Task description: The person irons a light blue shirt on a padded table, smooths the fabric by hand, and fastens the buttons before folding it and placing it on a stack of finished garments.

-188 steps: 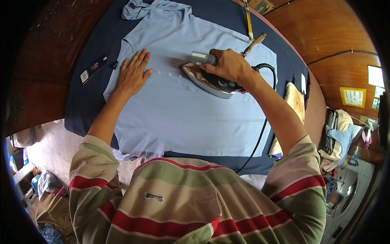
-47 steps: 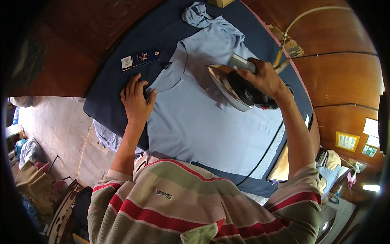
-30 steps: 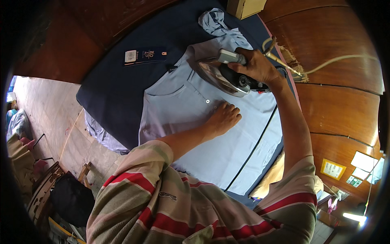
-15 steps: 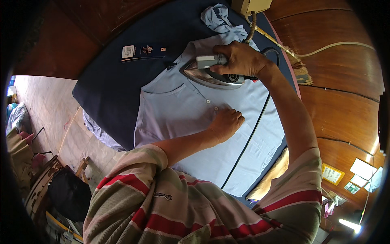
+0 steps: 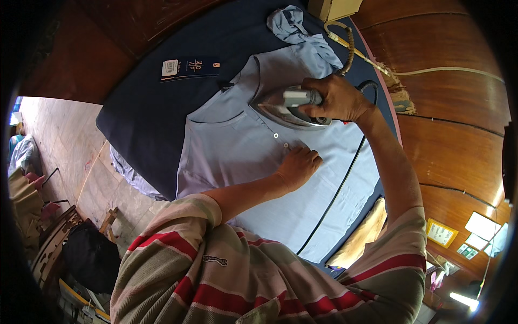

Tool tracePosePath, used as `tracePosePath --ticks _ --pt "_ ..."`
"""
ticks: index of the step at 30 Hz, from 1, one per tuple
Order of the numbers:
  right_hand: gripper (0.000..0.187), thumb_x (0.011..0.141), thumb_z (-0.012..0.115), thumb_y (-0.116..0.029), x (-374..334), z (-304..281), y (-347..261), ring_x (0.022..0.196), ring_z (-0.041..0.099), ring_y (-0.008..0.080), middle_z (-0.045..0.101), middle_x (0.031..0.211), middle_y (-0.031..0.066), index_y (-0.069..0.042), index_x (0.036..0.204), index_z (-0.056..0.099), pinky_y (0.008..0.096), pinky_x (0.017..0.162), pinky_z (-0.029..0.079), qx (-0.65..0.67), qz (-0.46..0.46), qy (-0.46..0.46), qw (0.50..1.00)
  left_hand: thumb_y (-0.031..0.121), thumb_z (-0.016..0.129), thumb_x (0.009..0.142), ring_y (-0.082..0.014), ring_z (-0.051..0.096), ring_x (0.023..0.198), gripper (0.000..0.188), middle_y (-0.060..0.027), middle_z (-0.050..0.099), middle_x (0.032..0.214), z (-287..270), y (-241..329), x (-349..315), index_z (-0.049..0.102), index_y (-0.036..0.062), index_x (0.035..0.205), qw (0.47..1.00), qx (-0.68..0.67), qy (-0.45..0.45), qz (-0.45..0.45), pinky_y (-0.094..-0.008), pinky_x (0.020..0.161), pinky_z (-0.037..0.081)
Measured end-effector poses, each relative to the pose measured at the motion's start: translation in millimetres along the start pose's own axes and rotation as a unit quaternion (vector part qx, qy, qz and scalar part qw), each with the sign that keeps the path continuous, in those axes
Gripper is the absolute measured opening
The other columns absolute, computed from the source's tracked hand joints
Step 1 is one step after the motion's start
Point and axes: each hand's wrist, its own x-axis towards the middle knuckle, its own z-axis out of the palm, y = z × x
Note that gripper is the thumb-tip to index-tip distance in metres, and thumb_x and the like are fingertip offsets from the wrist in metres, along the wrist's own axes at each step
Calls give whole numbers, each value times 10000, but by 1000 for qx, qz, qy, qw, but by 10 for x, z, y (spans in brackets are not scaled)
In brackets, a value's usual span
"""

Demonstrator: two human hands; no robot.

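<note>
A light blue blouse with a buttoned placket lies spread on a dark blue cloth. My right hand is closed around the handle of a steam iron. The iron's metal soleplate rests on the blouse beside the neckline, its tip pointing left. Below the small white buttons, my left hand presses on the blouse with curled fingers. Its fingertips are hidden, so any fabric pinched in them cannot be made out. A dark cord runs across the blouse from near the iron toward my body.
A dark blue tag lies on the cloth at the far left of the blouse. Crumpled blue fabric sits at the back, near a cardboard box. The iron's hose loops behind it. Wooden panelling stands on the right.
The iron, with my right hand on it, has moved right and slightly nearer, away from the neckline's edge. The cord shifted right with it. My left hand has barely moved.
</note>
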Motion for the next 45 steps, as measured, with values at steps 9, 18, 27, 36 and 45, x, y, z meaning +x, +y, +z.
tracePosePath --ticks 9,18,27,36,45 --pt "413 731 669 -406 162 -89 -306 701 668 290 675 758 147 -72 972 645 361 668 535 15 -39 -10 999 179 546 848 -199 559 1006 116 -32 570 1074 -443 -70 -296 611 127 929 966 -136 -54 214 -358 885 437" --pt "410 723 656 -451 265 142 -430 745 670 283 691 803 106 -135 983 657 368 709 540 -62 -94 -18 993 173 620 774 -230 553 917 179 -31 601 999 -1889 -1005 -1057 619 138 949 947 177 155 -221 -405 834 385" --pt "397 707 691 -381 405 125 -712 753 668 289 690 822 107 -126 1007 645 372 703 539 -81 -104 -51 990 253 676 757 -215 545 869 137 -9 567 841 -1870 -1043 -1177 632 140 821 894 244 143 -348 -373 847 350" --pt "462 736 669 -444 168 104 -680 726 665 314 681 805 148 -90 1032 636 379 696 536 -33 -61 13 998 242 657 767 -222 544 829 122 -14 567 806 -1897 -1118 -1239 626 126 789 901 235 171 -322 -376 827 347" --pt "469 735 656 -309 -774 259 -1234 762 645 388 653 800 217 -42 1108 558 441 709 523 79 143 23 986 331 634 792 -238 548 927 257 -29 600 927 -1892 -1219 -1106 637 139 963 907 226 179 -306 -403 912 331"
